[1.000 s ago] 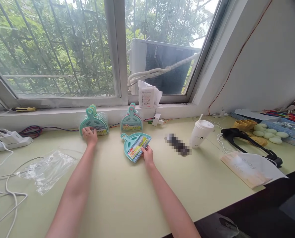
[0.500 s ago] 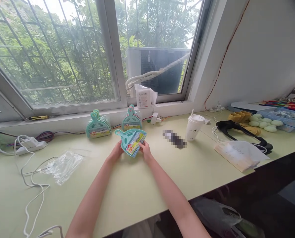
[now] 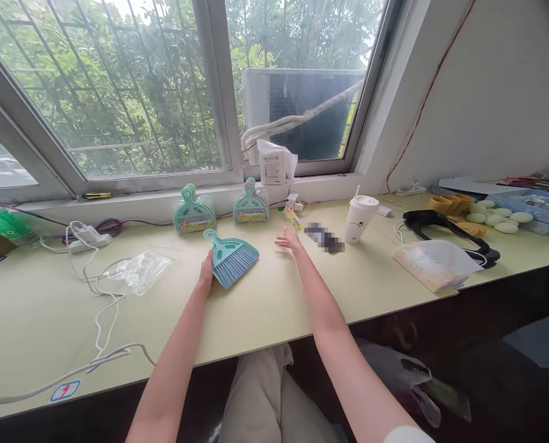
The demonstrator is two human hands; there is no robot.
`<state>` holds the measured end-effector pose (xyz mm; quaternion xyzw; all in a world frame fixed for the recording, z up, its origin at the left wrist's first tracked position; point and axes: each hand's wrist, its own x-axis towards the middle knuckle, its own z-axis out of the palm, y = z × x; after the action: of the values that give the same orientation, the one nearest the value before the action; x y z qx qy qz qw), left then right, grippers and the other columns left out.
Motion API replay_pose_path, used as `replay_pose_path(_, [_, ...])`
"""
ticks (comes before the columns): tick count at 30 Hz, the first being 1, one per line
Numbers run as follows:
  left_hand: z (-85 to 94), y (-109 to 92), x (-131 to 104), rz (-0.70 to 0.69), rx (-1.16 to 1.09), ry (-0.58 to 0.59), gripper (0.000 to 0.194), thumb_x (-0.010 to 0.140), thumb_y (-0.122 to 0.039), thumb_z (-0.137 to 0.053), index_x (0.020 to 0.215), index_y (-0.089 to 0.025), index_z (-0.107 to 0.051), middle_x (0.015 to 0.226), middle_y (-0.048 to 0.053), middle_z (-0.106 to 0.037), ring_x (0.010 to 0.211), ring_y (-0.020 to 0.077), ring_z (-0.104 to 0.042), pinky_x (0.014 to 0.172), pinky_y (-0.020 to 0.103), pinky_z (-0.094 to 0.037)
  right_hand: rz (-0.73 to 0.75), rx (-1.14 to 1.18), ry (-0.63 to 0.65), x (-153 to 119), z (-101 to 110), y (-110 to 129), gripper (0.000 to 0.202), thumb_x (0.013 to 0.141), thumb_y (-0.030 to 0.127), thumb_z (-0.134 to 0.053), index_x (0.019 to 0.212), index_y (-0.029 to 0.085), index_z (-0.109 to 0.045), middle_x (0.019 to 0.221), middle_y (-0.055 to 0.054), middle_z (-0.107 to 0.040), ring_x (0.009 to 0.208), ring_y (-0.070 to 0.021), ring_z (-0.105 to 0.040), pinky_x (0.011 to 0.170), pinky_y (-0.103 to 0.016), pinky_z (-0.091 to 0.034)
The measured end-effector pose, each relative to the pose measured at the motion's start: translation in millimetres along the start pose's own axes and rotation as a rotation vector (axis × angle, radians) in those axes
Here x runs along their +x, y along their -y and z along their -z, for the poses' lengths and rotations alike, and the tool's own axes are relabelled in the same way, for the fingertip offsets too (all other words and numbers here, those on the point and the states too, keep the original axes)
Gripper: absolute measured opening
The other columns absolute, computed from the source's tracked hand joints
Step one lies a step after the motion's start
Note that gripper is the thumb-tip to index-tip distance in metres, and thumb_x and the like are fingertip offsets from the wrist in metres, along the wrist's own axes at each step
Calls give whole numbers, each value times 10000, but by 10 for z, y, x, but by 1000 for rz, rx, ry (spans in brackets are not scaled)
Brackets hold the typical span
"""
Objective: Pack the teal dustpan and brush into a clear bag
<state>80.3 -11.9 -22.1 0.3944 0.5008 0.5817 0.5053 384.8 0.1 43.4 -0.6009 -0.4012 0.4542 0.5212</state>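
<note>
My left hand (image 3: 206,271) grips the left side of a teal dustpan and brush set (image 3: 233,261), whose blue-grey bristles face up. To its right, my right hand (image 3: 289,240) has its fingers spread and holds nothing. A yellow printed label card (image 3: 293,219) is just beyond those fingertips, tilted; whether it touches them or the table is unclear. Two wrapped stacks of similar sets stand by the sill, a left stack (image 3: 193,211) and a right stack (image 3: 251,203).
A white cup with a straw (image 3: 361,218) stands right of a pixelated dark item (image 3: 324,239). Farther right are a black headset-like frame (image 3: 449,231) and a paper bag (image 3: 435,264). A clear plastic bag (image 3: 142,271) and white cables (image 3: 110,295) lie left.
The label card has come off the set and is now to the right. My right hand has let go of the set and moved right, opening. The view has tilted down.
</note>
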Motion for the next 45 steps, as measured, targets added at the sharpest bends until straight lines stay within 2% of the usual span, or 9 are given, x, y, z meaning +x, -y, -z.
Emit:
replay_pose_path(8, [-514, -30, -295, -281, 294, 202, 592, 878, -631, -443, 1152, -151, -654, 1205, 127, -674, 1111, 256, -610, 966, 373, -451, 621, -813, -22, -638, -826, -258, 230, 947, 385, -525, 996, 220, -678, 1134, -89, -666, 1128, -231, -578, 874, -311, -490])
replay_pose_path(13, [-565, -130, -360, -409, 401, 154, 557, 937, -554, -383, 1282, -174, -600, 1295, 110, -638, 1207, 254, -566, 999, 348, -421, 606, -858, -37, -737, -993, -164, 254, 884, 396, -580, 1025, 193, -643, 1113, -103, -649, 1048, -238, -576, 863, -329, -472])
replay_pose_path(19, [-487, -211, -199, -402, 510, 321, 547, 915, -555, -424, 1232, -162, -636, 1080, 94, -706, 982, 249, -629, 846, 331, -470, 432, -601, 20, -673, -806, 24, 151, 738, 346, -641, 772, 204, -605, 916, -17, -655, 842, -171, -594, 738, -267, -432])
replay_pose_path(23, [-243, -244, 3, -308, 701, -34, 429, 934, -377, -372, 1175, -162, -653, 1085, 131, -698, 1000, 276, -619, 847, 352, -450, 357, -368, 74, -666, -396, 251, 251, 821, 386, -465, 819, 191, -623, 805, 7, -638, 734, -144, -571, 660, -247, -414])
replay_pose_path(27, [64, -292, 179, -216, 945, -113, 366, 914, -337, -401, 1081, -186, -689, 972, 134, -707, 942, 309, -625, 791, 367, -430, 405, -703, 8, -602, 57, 419, 186, 796, 371, -591, 866, 214, -663, 933, -14, -683, 852, -177, -608, 755, -276, -430])
replay_pose_path(32, [14, -232, 212, -213, 958, -59, 345, 897, -384, -462, 921, -166, -729, 995, 138, -694, 999, 298, -606, 822, 352, -434, 173, -1228, -20, -479, 127, 192, 178, 818, 298, -683, 935, 168, -714, 1089, -165, -680, 1084, -285, -621, 883, -352, -437])
replay_pose_path(36, [-17, -166, 190, -284, 871, -181, 402, 917, -388, -413, 984, -184, -753, 1113, 153, -664, 1171, 318, -526, 976, 408, -403, 109, -1274, 1, -251, 121, 41, 209, 851, 273, -660, 1004, 145, -722, 1081, -198, -679, 1090, -305, -626, 887, -372, -449])
replay_pose_path(41, [105, -161, 170, -259, 791, -227, 401, 891, -306, -369, 983, -195, -743, 1006, 95, -704, 935, 236, -613, 909, 359, -448, 303, -1251, -237, 320, 296, 81, 340, 912, 179, -517, 1233, 128, -618, 1278, -204, -598, 1220, -299, -516, 965, -382, -433])
replay_pose_path(45, [146, -182, 196, -253, 768, -223, 390, 869, -324, -373, 934, -203, -738, 974, 77, -724, 895, 228, -627, 851, 338, -458, 252, -1313, -266, 799, 353, 13, 567, 858, 142, -579, 1397, 13, -460, 1468, -292, -430, 1404, -349, -334, 1144, -530, -223])
